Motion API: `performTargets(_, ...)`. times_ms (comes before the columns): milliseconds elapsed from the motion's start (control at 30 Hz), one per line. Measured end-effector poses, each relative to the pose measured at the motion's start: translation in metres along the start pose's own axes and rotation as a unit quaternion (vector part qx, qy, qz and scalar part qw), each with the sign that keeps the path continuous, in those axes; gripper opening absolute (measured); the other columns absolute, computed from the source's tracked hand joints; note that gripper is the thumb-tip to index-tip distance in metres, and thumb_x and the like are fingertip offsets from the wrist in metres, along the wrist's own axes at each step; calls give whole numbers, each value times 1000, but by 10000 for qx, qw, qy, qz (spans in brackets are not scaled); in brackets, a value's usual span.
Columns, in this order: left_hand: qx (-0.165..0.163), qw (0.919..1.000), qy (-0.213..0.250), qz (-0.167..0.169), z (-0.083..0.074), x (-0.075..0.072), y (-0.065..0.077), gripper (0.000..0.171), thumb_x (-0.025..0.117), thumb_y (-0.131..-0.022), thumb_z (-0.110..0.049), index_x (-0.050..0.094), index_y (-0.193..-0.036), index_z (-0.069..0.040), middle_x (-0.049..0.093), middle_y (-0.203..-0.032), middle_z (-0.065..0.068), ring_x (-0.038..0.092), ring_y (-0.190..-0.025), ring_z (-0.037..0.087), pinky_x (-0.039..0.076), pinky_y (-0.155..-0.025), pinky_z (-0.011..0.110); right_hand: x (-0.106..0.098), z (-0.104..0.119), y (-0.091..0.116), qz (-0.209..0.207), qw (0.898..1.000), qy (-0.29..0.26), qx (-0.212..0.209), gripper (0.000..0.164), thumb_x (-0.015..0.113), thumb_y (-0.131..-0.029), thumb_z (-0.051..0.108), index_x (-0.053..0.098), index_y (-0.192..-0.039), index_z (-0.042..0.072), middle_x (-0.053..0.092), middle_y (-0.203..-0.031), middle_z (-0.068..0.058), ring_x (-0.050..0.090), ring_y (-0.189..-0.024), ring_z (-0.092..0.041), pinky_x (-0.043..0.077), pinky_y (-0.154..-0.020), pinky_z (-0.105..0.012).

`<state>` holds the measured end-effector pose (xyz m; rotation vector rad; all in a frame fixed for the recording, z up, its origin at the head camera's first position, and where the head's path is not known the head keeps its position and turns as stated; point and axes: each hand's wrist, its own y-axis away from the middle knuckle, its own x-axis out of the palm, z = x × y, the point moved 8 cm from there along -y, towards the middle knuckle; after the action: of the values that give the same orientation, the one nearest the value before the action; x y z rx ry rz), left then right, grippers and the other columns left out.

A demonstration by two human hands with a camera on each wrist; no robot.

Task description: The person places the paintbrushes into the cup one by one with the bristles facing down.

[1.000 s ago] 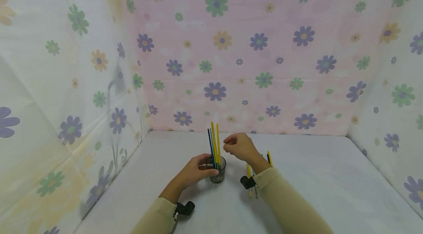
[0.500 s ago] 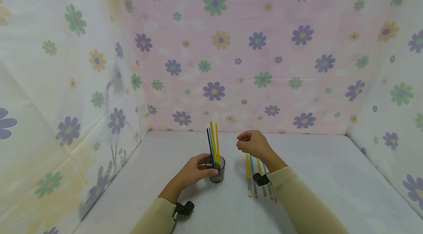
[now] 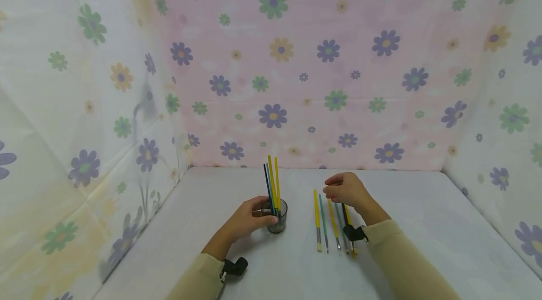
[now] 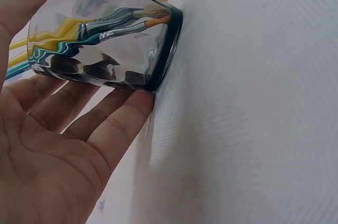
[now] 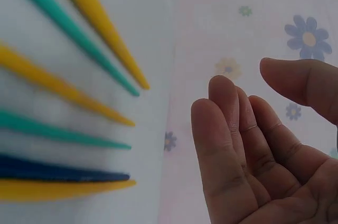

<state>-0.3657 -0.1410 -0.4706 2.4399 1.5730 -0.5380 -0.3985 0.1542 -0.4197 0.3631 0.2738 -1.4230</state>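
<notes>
My left hand (image 3: 245,219) holds a clear drinking glass (image 3: 278,225) upright on the table, thumb on one side and fingers on the other. Several paintbrushes (image 3: 273,182) with yellow, light blue and dark blue handles stand in it; their bristles (image 4: 153,14) show through the wall near the base in the left wrist view. Over the handle ends of a row of paintbrushes on the table hovers my right hand (image 3: 349,191), holding nothing, thumb apart from the fingers. That row includes a yellow brush (image 3: 317,213), a teal brush (image 3: 323,222) and a dark blue brush (image 5: 63,168).
The white table (image 3: 406,243) reaches back to a pink flowered cloth (image 3: 296,32). White flowered cloth walls (image 3: 89,126) stand along the left and right sides.
My right hand has moved right from beside the glass to above the row of brushes, uncovering more of them. The left hand keeps its hold on the glass.
</notes>
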Motion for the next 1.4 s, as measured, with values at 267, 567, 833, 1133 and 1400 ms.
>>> performTargets(267, -12, 10000, 0, 11, 3, 0, -1, 69, 82, -88, -45, 55, -145, -16, 67, -133, 3, 64, -127, 27, 53, -108, 48, -17, -33, 5, -345, 9961, 495, 637, 39, 76, -94, 18, 66, -125, -4, 72, -111, -17, 74, -88, -25, 64, -76, -36)
performTargets(567, -48, 10000, 64, -13, 3, -1, -1, 68, 82, -88, -44, 56, -144, -16, 68, -133, 4, 64, -128, 28, 51, -110, 50, -33, -64, 9, -563, 9819, 1209, 1347, 36, 83, -88, 24, 70, -111, 0, 69, -100, -14, 66, -78, -21, 58, -65, -27)
performTargets(833, -65, 10000, 54, -27, 2, -1, 0, 70, 82, -88, -45, 56, -145, -15, 67, -133, 4, 63, -129, 28, 51, -110, 49, -36, -79, 13, -523, 9743, 1520, 1580, 39, 89, -81, 26, 69, -102, 0, 69, -87, -12, 66, -71, -21, 56, -60, -27)
performTargets(1133, 15, 9999, 104, 38, 0, 1, 0, 67, 81, -90, -41, 55, -145, -14, 67, -133, 5, 64, -127, 28, 53, -108, 47, -37, -83, 11, -503, 9741, 1583, 1532, 30, 89, -81, 19, 70, -95, 0, 72, -83, -12, 67, -69, -20, 57, -59, -26)
performTargets(1400, -15, 10000, 4, 9, 2, -1, -1, 70, 82, -88, -46, 55, -146, -15, 68, -132, 3, 65, -126, 26, 53, -108, 48, -44, -84, 13, -434, 9746, 1504, 1602, 30, 87, -82, 16, 68, -97, -1, 71, -85, -13, 69, -70, -20, 59, -61, -27)
